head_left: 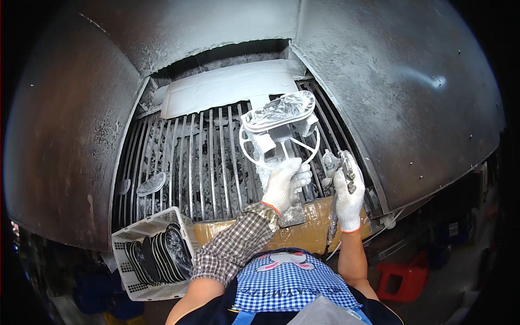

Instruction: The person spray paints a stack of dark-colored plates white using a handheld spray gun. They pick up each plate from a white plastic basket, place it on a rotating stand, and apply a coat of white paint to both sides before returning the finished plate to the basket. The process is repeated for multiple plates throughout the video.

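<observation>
My left hand (286, 183), in a white knit glove, has its fingers curled at the near rim of a white spoked wheel (245, 153). On blocks above the wheel rests an oval piece (279, 111) with a white rim and a shiny, crinkled, foil-like face. My right hand (349, 187), gloved too, is wrapped round a spray gun (331, 165) coated in grey-white residue. The gun stands right of the wheel, its nozzle end toward the wheel. A hose (332, 219) hangs below it.
Metal bars form a grate (214, 162) under the wheel, with two small oval pieces (151, 184) at left. A white plastic basket (154, 295) holds several dark oval pieces. Metal walls surround the booth; a white sheet (227, 85) lies at the back. A red plastic stool (401, 281) stands lower right.
</observation>
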Tool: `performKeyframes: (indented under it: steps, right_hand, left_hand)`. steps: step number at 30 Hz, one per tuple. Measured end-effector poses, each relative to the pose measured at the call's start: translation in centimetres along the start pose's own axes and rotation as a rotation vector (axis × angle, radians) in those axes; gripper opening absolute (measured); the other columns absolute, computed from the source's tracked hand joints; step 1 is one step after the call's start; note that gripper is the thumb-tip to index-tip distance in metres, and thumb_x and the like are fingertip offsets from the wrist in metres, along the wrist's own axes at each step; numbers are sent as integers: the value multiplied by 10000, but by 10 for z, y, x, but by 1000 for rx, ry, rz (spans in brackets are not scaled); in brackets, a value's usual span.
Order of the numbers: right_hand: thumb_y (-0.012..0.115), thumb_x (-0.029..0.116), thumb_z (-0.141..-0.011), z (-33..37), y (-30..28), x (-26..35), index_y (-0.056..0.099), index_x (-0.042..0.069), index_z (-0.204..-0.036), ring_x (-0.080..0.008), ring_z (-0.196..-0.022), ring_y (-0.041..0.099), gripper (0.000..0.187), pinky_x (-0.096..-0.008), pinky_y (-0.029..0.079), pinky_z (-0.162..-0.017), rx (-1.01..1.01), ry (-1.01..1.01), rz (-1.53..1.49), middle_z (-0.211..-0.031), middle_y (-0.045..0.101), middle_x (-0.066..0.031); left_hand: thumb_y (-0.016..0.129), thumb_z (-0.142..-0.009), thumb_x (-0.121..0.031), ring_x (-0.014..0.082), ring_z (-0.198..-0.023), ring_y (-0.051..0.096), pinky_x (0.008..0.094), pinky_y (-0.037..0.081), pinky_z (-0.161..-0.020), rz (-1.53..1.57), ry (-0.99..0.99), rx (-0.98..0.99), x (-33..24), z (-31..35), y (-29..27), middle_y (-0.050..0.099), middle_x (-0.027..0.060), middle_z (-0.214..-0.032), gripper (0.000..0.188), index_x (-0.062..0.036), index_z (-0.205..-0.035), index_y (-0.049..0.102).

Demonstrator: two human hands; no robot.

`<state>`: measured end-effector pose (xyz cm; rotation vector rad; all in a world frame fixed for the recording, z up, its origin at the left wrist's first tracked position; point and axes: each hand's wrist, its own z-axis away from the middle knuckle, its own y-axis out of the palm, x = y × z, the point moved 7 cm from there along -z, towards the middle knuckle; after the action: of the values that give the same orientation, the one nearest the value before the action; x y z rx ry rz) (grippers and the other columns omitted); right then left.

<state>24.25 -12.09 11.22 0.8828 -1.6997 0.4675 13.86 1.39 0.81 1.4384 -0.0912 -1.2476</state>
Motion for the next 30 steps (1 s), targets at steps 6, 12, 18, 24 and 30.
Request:
performKeyframes:
  steps: [6, 12, 18, 24, 30]
  right_hand:
    - [594, 123, -1043, 7, -5, 6, 407, -67, -1508, -109, -935, 634, 536, -266, 555, -805, 17, 31, -16, -1264, 639, -107]
    - [604, 155, -1044, 12, -6, 13, 416, -75, -1501, -106, -874, 644, 546, -261, 548, -786, 32, 9, -32, -1108, 686, -91]
    - [605, 154, -1027, 19, -15, 8, 446, -45, -1484, -116, -860, 646, 523, -274, 559, -759, -9, 32, -10, -1112, 688, -102]
    - [603, 157, -1045, 24, -30, -4, 422, -37, -1509, -99, -825, 632, 535, -246, 541, -756, -33, 60, -48, -1067, 669, -75]
    - [627, 176, -1026, 27, -34, -12, 454, -25, -1481, -130, -809, 627, 527, -281, 550, -747, -72, 117, -98, -1004, 663, -85]
  left_hand:
    - [639, -975, -125, 279, -942, 701, 408, 585, -833, 56, 149, -73, -1, -18, 7, 708, 156, -1079, 292, -5, -1236, 580]
    - [673, -976, -171, 224, -995, 619, 393, 539, -849, 267, 309, -90, -19, -54, 27, 622, 60, -1064, 228, -65, -1149, 570]
    - [691, -905, -41, 190, -987, 605, 356, 537, -846, 391, 356, -198, -35, -94, 29, 605, 71, -1069, 194, -55, -1038, 549]
    - [623, -868, 124, 233, -1115, 608, 323, 575, -853, 374, 489, -6, -50, -77, 41, 559, 137, -1309, 551, -19, -1376, 468]
    - [651, -867, 105, 221, -1113, 622, 325, 590, -848, 320, 504, -55, -57, -62, 42, 579, 114, -1275, 580, -40, -1399, 472]
